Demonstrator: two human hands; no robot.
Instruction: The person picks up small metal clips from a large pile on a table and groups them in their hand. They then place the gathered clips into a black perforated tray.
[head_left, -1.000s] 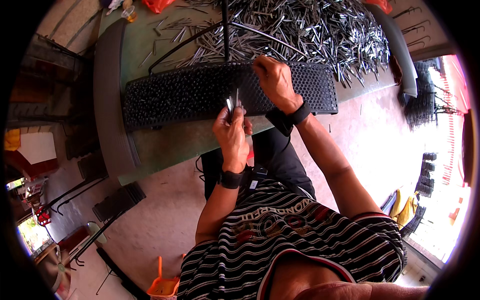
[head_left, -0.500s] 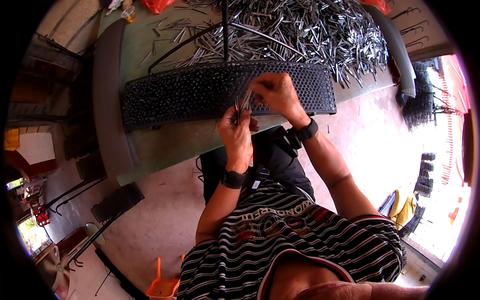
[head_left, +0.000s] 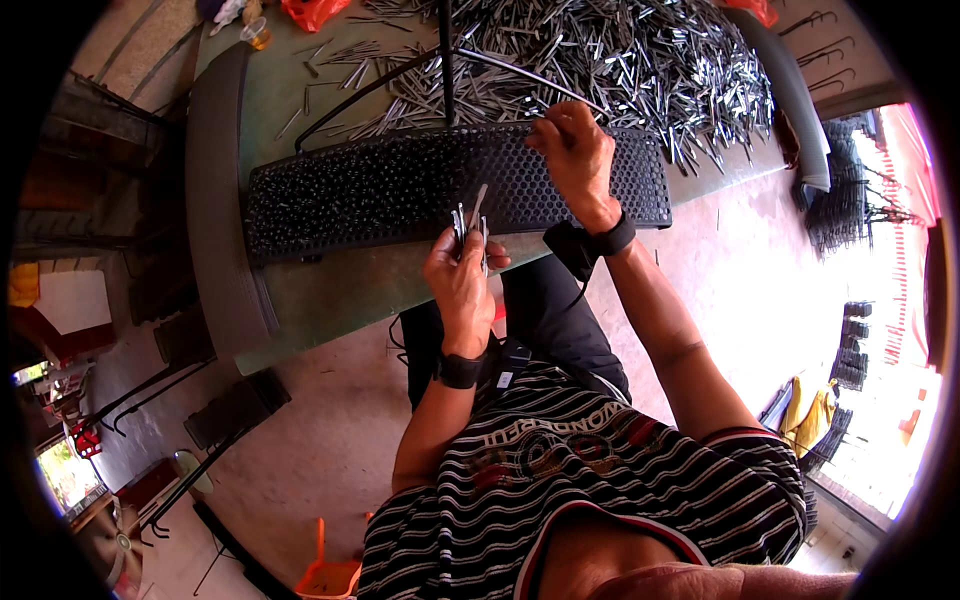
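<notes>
My left hand is closed around a small bunch of slim metal strips, their ends sticking up between thumb and fingers. It stays just in front of a long black perforated rack with round holes. The rack's left and middle holes are filled with upright pieces, while holes toward its right end show open. Over that right part is my right hand, fingers curled and pinched together; what they hold, if anything, is hidden. Beyond the rack lies a large heap of loose metal strips.
The rack lies along the near edge of a green tabletop. A black metal frame rises behind it. Grey padded pieces flank the table. A plastic cup and red bag sit far left; an orange stool stands low left.
My right hand has moved away from my left, up and to the right over the rack's right part. My left hand has shifted slightly down and left, keeping the strips.
</notes>
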